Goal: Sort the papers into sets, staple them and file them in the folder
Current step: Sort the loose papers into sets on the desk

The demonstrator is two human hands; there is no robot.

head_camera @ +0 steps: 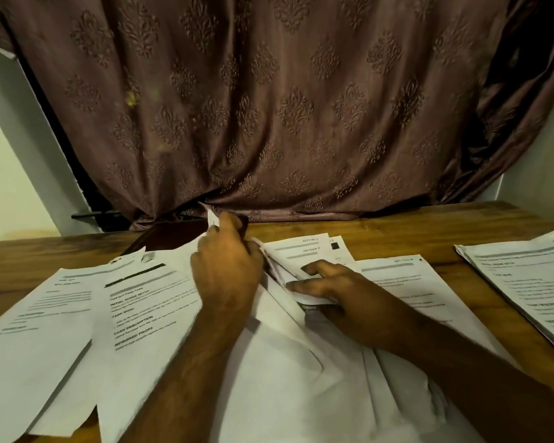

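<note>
Gripping: left hand curls round a blurred sheet lifted above the table.
Right hand: fingers flat, pressing the printed papers strewn on the table.
Hidden: dark folder, mostly covered at the table's far edge.

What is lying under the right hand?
The right hand rests on overlapping printed papers on the wooden table. Anything beneath those sheets is covered.

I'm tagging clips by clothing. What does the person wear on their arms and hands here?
Nothing that shows: both forearms are bare as far as the frame's lower edge, with no sleeve in view. The left hand and right hand have no gloves, and no watch or rings are visible.
</note>
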